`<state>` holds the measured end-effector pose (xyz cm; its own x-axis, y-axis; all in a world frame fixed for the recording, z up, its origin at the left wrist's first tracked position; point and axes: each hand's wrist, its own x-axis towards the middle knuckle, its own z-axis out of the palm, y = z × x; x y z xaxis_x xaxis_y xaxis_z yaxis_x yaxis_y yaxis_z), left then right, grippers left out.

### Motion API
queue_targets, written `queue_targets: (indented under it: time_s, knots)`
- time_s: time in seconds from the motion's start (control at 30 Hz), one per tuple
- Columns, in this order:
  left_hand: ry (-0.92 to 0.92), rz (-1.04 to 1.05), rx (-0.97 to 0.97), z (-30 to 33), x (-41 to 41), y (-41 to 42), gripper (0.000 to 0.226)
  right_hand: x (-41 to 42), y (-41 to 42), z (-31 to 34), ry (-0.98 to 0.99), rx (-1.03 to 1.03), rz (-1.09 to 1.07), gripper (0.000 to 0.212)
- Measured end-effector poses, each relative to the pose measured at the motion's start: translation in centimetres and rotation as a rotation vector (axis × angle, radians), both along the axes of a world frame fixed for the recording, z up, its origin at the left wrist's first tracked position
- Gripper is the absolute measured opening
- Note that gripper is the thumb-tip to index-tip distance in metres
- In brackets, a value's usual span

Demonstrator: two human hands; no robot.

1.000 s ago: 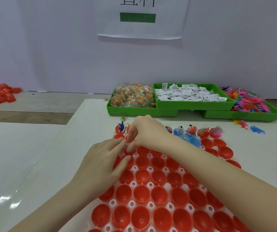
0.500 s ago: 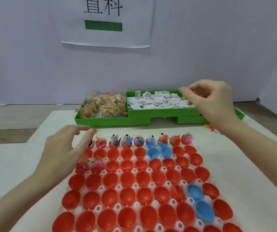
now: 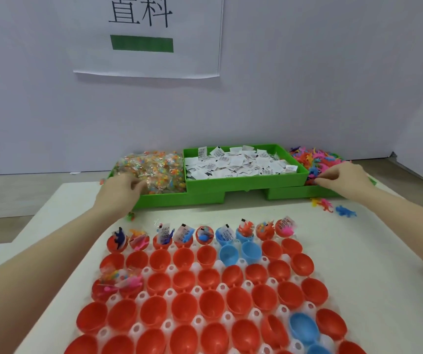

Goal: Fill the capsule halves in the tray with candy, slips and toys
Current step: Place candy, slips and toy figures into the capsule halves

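Both arms stretch forward across the tabletop (image 3: 358,251): the left hand (image 3: 119,191) curls its fingers into the candy (image 3: 151,169) at the left bin, apparently grasping some, while the right hand (image 3: 343,178) pinches among the toys (image 3: 315,159) far right. The slips (image 3: 236,162) sit between them; the capsule tray (image 3: 218,287) lies nearer, its far row filled.

Red capsule halves (image 3: 209,305) dominate the white tray (image 3: 169,293) in the lower frame, with a few blue halves (image 3: 250,251) among them; behind, green bins (image 3: 246,181) carry multicoloured candy (image 3: 159,169), white slips (image 3: 236,163) with black print, and pink, orange and blue toys (image 3: 315,159); the wall sign (image 3: 149,34), upper centre, shows black characters above a green bar.
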<state>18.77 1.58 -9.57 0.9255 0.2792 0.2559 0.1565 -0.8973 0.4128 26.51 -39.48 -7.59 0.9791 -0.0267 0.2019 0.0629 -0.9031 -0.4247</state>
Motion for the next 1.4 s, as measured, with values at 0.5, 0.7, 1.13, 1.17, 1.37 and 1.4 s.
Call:
queue_targets:
  time_s: [0.5, 0.7, 1.13, 1.17, 1.37, 1.4]
  knots:
    - [-0.350, 0.113, -0.179, 1.3, -1.4, 0.0, 0.029, 0.5, 0.0, -0.1, -0.008, 0.087, 0.006, 0.021]
    - [-0.433, 0.025, -0.123, 1.8, -2.8, -0.4, 0.019, 0.8, -0.1, -0.3, -0.050, -0.034, -0.049, 0.019]
    - [-0.422, -0.012, -0.584, 2.7, -3.5, -2.7, 0.012, 0.4, 1.2, 1.6, -0.166, 0.511, -0.213, 0.011]
    - [-0.419, -0.021, -0.597, 2.6, -3.6, -2.7, 0.015, 0.4, 1.3, 1.6, -0.122, 0.627, -0.215, 0.010]
    - [-0.389, 0.003, -0.721, 2.5, -3.6, -2.3, 0.018, 0.3, 2.6, 2.7, 0.069, 1.101, -0.208, 0.013]
    - [-0.380, 0.008, -0.732, 2.5, -3.6, -2.2, 0.018, 0.2, 3.0, 2.8, 0.102, 1.180, -0.202, 0.018]
